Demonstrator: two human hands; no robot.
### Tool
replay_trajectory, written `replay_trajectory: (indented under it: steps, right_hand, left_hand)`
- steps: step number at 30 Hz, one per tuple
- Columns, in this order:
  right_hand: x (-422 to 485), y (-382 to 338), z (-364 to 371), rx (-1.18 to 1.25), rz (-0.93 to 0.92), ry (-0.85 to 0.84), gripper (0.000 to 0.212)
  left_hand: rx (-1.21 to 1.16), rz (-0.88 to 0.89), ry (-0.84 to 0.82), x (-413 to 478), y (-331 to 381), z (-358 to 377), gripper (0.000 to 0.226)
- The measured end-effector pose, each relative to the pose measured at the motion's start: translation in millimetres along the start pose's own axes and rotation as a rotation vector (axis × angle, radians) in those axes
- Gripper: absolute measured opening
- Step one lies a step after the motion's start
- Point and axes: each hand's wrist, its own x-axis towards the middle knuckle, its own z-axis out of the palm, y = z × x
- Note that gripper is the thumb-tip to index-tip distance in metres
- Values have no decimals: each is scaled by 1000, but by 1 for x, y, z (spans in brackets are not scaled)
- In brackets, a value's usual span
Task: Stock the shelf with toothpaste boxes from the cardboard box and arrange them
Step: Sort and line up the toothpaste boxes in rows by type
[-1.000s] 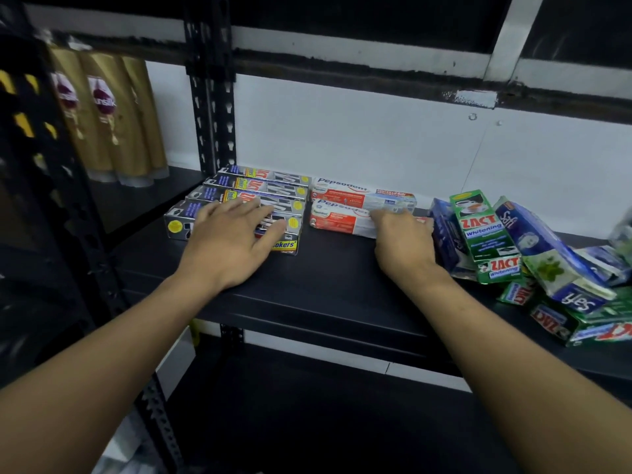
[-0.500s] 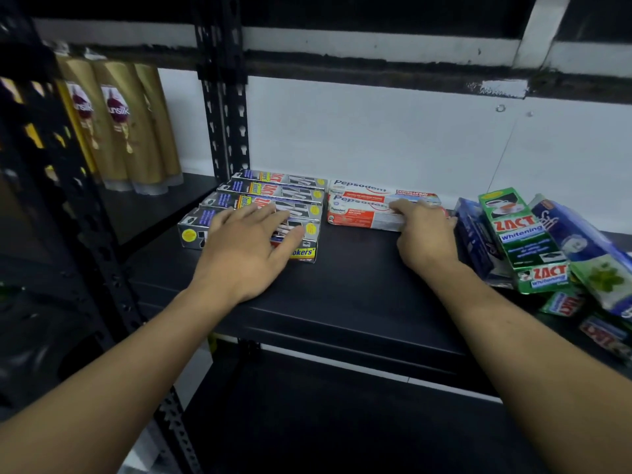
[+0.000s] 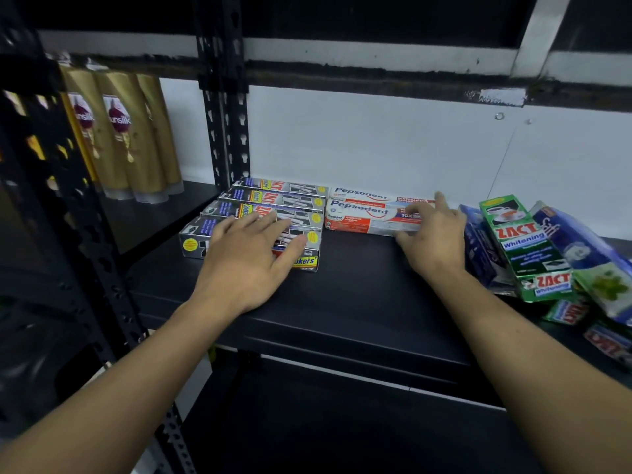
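Toothpaste boxes lie on the black metal shelf board (image 3: pixel 359 289), and the pair of white-and-red Pepsodent cardboard boxes (image 3: pixel 362 213) in the middle of it serves as the reference

Far to the left of this pair, behind a black perforated steel post (image 3: pixel 225 114), gold plastic shampoo pouches (image 3: pixel 126 138) stand upright on the neighbouring board. Just beside the pair on its left, four long grey-and-black Zact Smokers cardboard boxes (image 3: pixel 273 196) lie flat in a row from back to front, their long sides touching. The left hand (image 3: pixel 246 258) rests flat on the two front boxes of this row, palm down, with straight fingers spread wide.

The Pepsodent pair itself lies flat, one box behind the other, close to the white back wall. The right hand (image 3: pixel 434 244) is at the right end of the pair: the index finger reaches toward the rear box, the other fingers lie on the front box and the thumb is at its front side. The hand is blurred, so I cannot tell if it grips or only pushes.

To the right of the pair, green Zact Whitening cardboard boxes (image 3: pixel 523 241) and blue cardboard boxes (image 3: pixel 588 254) lean on each other in a loose, tilted heap
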Motion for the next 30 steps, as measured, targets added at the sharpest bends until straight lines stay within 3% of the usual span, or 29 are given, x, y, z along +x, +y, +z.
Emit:
replay_trajectory:
  steps: [4,10,30]
  right_hand:
    - [-4,1,-7,197,158,4,63]
    - [-9,-2,-13,311,288,-4,63]
    - [-8,-1,-13,319,302,35,68]
  left_hand:
    - [7,-2,-7,0,1,-2,74]
    - [-7,-3,-12,-1,1,-1,69]
    - [-2,-1,-5,0,0,-2,70]
